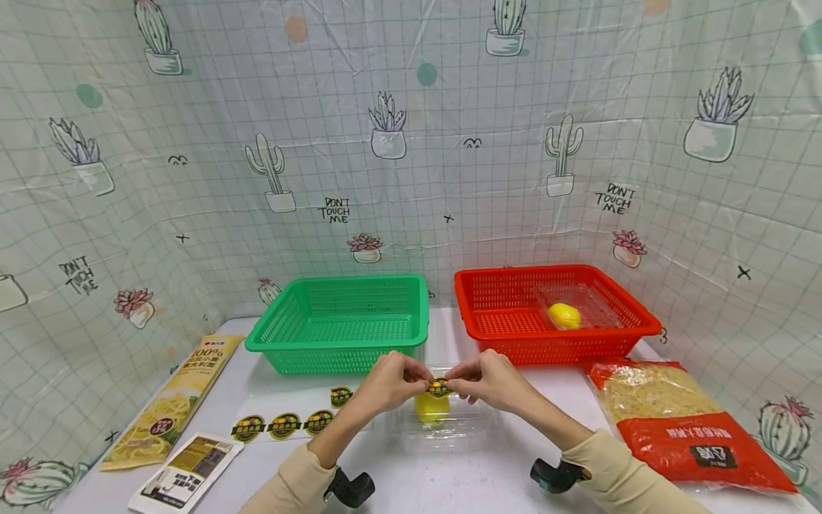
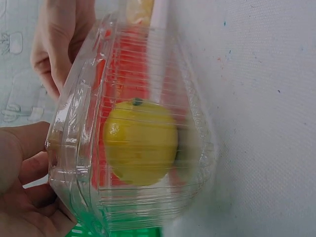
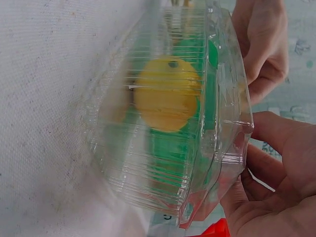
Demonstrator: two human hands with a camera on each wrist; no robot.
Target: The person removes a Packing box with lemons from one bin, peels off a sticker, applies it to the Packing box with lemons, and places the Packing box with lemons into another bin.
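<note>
Prob about midway on this box IMO. The lemon (image 1: 432,407) is inside the clear box (image 1: 465,430), near centre of the table, lid looks down. Left hand (image 1: 397,383) and right hand (image 1: 491,381) each pinch an edge of a fruit label (image 1: 439,387) btwn thumb + fingers, right over the lid, so fingertips are pretty much closed on it. Can't tell if it's stuck yet; if not, pressing it flat is what's left. 4 spare labels (image 1: 284,425) lie to the left, so prob more boxes to go. Another boxed lemon (image 1: 565,315) is in the red basket (image 1: 514,348), far right; no label visible on that one tbh. Green basket (image 1: 347,358) is far left.

Writing: labels = black/gold round things w/ fruit pics + Chinese chars, too small for me. Pasta packet (image 1: 173,403) on the left says "100%" plus 意大利面 (spaghetti). White pack (image 1: 186,472) near left has Chinese print, too tiny. Noodle bag (image 1: 693,421) on the right has upside-down white chars on red, can't make out the brand. Backdrop (image 1: 424,178) says "DON'T TOUCH ME" a few times, lol.
</note>
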